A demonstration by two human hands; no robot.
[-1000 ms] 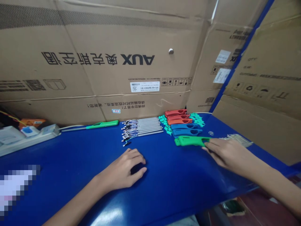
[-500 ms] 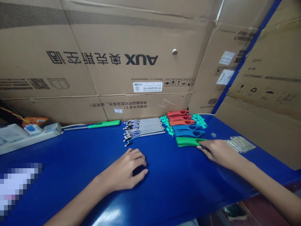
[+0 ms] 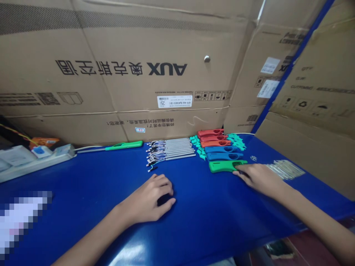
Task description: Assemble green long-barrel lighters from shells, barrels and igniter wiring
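Observation:
My left hand (image 3: pixel 151 199) rests on the blue table (image 3: pixel 83 192), fingers loosely curled with nothing in them. My right hand (image 3: pixel 256 177) lies flat further right, its fingertips touching the end of a green plastic handle shell (image 3: pixel 223 166). Behind that shell lie blue shells (image 3: pixel 222 153) and red and orange shells (image 3: pixel 212 137) in a row. Small teal plastic pieces (image 3: pixel 197 146) flank them. A bundle of metal rods with wires (image 3: pixel 172 150) lies to the left of the shells.
A finished green lighter (image 3: pixel 122 145) lies at the back by the cardboard boxes (image 3: pixel 124 70). A white power strip (image 3: pixel 33 159) sits at the far left. A pile of thin clear pieces (image 3: pixel 285 169) lies at the right. Cardboard walls close off the back and right.
My right hand has drawn slightly left along the green shell, fingertips now at its end. The left hand has stayed still.

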